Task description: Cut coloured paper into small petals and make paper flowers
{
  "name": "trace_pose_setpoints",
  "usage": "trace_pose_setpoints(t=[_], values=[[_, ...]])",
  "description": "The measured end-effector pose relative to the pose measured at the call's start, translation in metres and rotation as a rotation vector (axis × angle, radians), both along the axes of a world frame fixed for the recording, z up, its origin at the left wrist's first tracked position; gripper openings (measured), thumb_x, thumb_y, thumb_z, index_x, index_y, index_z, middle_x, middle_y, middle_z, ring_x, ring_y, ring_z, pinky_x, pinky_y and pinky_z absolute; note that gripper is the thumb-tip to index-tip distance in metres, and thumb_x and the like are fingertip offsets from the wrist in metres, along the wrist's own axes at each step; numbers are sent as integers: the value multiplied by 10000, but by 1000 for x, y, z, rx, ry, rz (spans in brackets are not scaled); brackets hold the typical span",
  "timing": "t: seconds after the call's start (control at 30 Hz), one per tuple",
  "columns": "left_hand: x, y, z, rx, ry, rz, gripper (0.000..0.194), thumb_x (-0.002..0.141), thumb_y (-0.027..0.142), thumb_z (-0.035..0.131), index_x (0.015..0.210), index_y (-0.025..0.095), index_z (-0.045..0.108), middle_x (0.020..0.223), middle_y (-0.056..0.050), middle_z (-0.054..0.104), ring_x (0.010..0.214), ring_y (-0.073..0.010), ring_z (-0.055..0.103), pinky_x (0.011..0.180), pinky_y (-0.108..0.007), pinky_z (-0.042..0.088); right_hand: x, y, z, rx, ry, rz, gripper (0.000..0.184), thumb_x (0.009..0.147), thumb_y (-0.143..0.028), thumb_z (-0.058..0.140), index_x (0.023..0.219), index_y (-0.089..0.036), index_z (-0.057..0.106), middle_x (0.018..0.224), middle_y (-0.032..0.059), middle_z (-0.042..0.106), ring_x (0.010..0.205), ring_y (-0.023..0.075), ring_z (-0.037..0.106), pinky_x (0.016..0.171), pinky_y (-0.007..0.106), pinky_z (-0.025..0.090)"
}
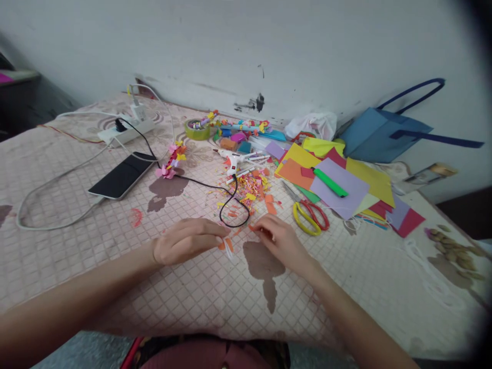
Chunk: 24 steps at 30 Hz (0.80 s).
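- Orange piece point(223, 245) with a white strip point(229, 250): at the fingertips of my left hand point(188, 241), over the near middle of the desk point(165, 300)
- Left grip: fingers together, apparently closed on the orange piece; thumb hidden from me
- Right hand point(283, 242): grip pinched, seemingly on a small orange scrap point(251, 227), just beside the left fingertips, the two hands not touching
- White glue gun point(233, 165) lies beyond both hands; I trace its black cord point(200, 183) looping on the cloth just past the fingertips
- Coloured clippings point(251, 187) heaped beside the gun
- Scissors point(307, 218), yellow and red handles, near my right hand, next to overlapping coloured sheets point(374, 179); green cutter point(330, 182) on a lilac one
- Far left: dark-screened device point(122, 177), cable attached, nearer me than the white power strip point(128, 134)
- Pink and yellow paper flowers point(175, 159) just right of the device
- Blue bag point(380, 134) at the back right, near the wall
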<state>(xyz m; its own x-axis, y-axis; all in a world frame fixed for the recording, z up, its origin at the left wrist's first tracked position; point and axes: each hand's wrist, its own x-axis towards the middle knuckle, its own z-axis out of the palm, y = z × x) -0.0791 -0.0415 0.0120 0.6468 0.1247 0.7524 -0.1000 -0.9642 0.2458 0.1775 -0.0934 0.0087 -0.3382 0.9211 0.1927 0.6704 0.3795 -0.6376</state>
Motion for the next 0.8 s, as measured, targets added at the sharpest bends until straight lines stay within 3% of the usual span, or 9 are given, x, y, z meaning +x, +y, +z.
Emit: trace_pose_setpoints(t=[0.13,0.27,0.4,0.57,0.8], values=[[7,0,-3,-131,-85,-13,194,893,87,495,1079,139,511,953,-133,692,948,-164,670,769,-262,575,-7,6,8,-219,568,-83,19,865,-190,540,849,-190,551,663,-21,592,580,109,573,553,239,484],[11,-5,0,-220,-123,30,231,871,95,543,1079,187,504,915,-81,697,880,-154,690,731,-255,584,-24,7,13,-225,787,-56,53,846,-207,591,897,-201,579,693,-24,626,617,106,611,592,241,513],[12,-9,4,-252,-118,60,174,873,129,552,1030,202,537,874,-62,705,825,-149,700,712,-245,584,-38,4,18,-143,774,-30,35,854,-194,586,877,-216,601,764,-9,633,662,114,624,620,257,524],[12,-10,4,-233,-151,-10,329,885,128,531,1190,242,477,903,-62,704,860,-152,695,726,-257,579,-44,-3,27,122,613,144,153,850,-111,563,904,-236,633,971,34,632,947,174,591,837,359,481],[9,-10,0,-195,-140,-50,293,890,119,516,1167,215,510,936,-89,701,873,-141,684,746,-220,552,-47,-5,33,312,493,303,193,859,-93,524,932,-234,634,1006,42,626,959,193,571,875,418,441]])
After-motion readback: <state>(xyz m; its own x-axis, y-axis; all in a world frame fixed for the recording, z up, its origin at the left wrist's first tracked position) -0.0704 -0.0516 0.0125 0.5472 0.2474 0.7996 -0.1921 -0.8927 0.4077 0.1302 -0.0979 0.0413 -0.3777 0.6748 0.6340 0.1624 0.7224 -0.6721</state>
